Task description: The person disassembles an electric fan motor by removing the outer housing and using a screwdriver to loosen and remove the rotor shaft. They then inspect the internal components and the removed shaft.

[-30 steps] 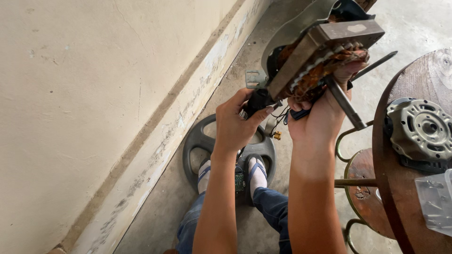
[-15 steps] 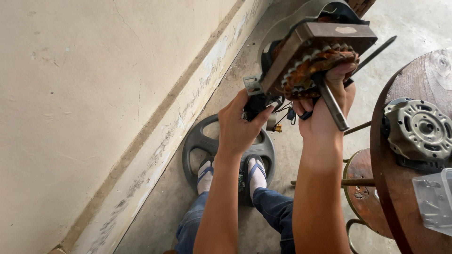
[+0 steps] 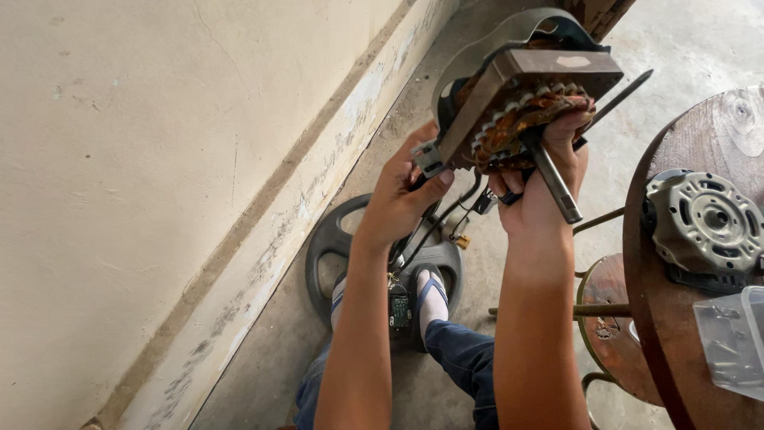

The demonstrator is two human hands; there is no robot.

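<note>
Hands (image 3: 541, 171) raised, gripping motor stator (image 3: 517, 95) overhead.

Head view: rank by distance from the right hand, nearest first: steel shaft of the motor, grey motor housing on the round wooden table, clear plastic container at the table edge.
1. Steel shaft of the rusty copper-wound motor, touching the right hand.
2. Grey cast-metal motor housing, to the right on the round wooden table.
3. Clear plastic container, lower right, at the frame edge.

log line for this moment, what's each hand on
left hand: grips plug at stator corner | right hand: holds stator from below | motor housing: on round table
</note>
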